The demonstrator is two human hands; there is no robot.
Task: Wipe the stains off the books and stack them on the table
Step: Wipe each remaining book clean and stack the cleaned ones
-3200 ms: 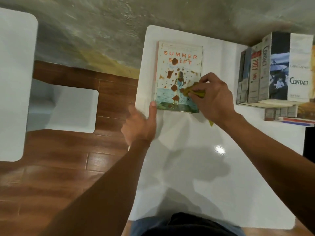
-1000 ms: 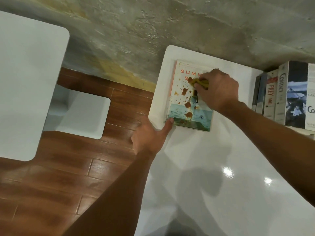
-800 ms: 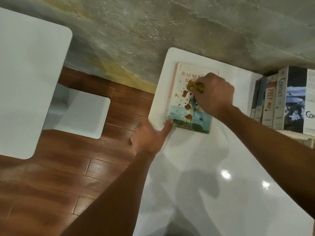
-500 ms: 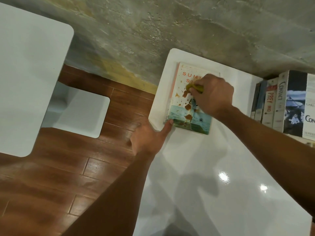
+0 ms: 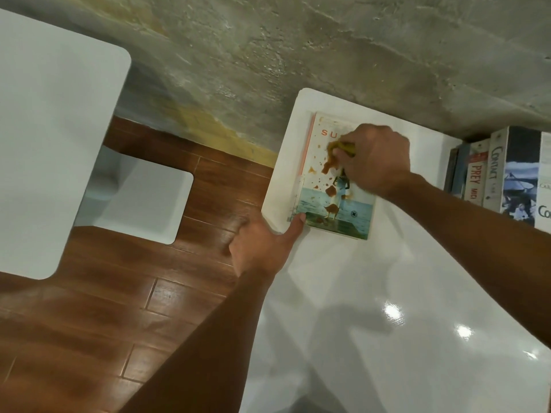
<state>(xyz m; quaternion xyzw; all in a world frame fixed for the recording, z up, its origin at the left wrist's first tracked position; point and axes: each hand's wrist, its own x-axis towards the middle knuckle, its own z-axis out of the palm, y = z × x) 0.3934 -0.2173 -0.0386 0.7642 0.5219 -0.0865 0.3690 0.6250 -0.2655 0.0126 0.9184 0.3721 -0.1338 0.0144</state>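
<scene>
Nearest to me, my left hand (image 5: 262,248) lies flat at the white counter (image 5: 372,308) edge, fingers loose and gripping nothing, thumb tip touching the near left corner of the stained book (image 5: 322,186). The book lies face up at the counter's far left corner. Beyond, my right hand (image 5: 375,159) has its fingers clamped on a yellow cloth (image 5: 347,148), pressed upon the cover's title. Far right: upright books (image 5: 489,174).

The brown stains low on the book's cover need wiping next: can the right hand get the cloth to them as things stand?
Probably yes. The right hand presses the yellow cloth near the title; the lower stains lie uncovered just below. The left hand only pins the book at its corner.
</scene>
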